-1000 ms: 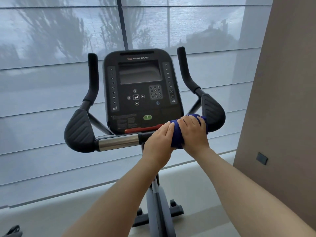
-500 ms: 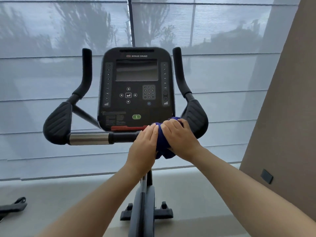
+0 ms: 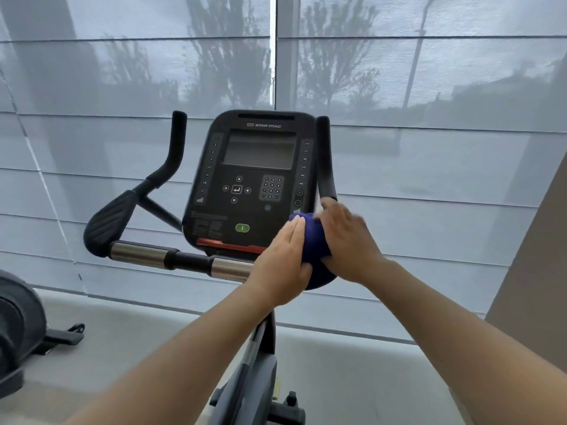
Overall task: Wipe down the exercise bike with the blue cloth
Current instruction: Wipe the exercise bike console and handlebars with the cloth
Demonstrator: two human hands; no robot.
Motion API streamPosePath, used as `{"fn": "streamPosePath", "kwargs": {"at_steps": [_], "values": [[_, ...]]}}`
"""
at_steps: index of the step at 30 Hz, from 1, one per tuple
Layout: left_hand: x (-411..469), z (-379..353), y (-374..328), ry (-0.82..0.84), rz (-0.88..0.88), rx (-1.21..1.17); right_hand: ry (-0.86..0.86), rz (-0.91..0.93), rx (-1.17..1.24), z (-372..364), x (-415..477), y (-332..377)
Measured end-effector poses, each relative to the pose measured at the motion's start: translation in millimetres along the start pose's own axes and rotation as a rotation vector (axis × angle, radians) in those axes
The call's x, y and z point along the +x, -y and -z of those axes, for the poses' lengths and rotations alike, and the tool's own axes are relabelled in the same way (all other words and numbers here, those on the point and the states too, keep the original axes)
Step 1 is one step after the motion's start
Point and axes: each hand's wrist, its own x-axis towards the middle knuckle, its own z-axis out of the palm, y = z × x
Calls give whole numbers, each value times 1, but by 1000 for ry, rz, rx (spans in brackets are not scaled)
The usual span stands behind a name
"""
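The black exercise bike (image 3: 254, 179) stands in front of me, with its console, upright grips and a chrome handlebar (image 3: 138, 254). A bunched blue cloth (image 3: 313, 243) sits at the right end of the handlebar, beside the console's lower right corner, and hides the right arm pad. My left hand (image 3: 282, 259) presses flat against the cloth's left side with straight fingers. From the right, my right hand (image 3: 346, 240) curls over the cloth and holds it; its fingertips are blurred and reach the base of the right upright grip (image 3: 325, 161).
A window wall with grey roller blinds (image 3: 429, 179) runs close behind the bike. Part of another dark machine (image 3: 15, 332) stands at the left edge on the light floor. A beige wall (image 3: 540, 256) rises at the right.
Both hands and the cloth have shifted up and to the right from the bar onto the right arm pad, now hidden. My view has turned right and tilted up.
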Motion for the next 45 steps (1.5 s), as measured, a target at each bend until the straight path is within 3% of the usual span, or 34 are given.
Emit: {"fn": "streamPosePath", "kwargs": {"at_steps": [2, 4, 10, 17, 21, 28, 34, 45], "values": [[8, -7, -7, 81, 15, -21, 38, -98, 250, -9, -8, -6], [20, -9, -7, 129, 7, -2, -27, -170, 457, -17, -8, -8], [55, -16, -7, 148, 18, 24, -100, -237, 601, -31, 10, -28], [89, -27, -7, 74, 93, 36, -49, -212, 584, -30, 39, -58], [118, -27, -8, 39, 129, 81, -2, -285, 363, -26, 67, -78], [138, -18, -6, 176, 199, 8, 43, -332, 591, -36, 68, -88], [117, -9, -14, 185, 229, -48, 93, -314, 507, -21, 59, -74], [45, 21, -12, 170, 130, 13, 88, -325, 394, -1, 16, -6]]}}
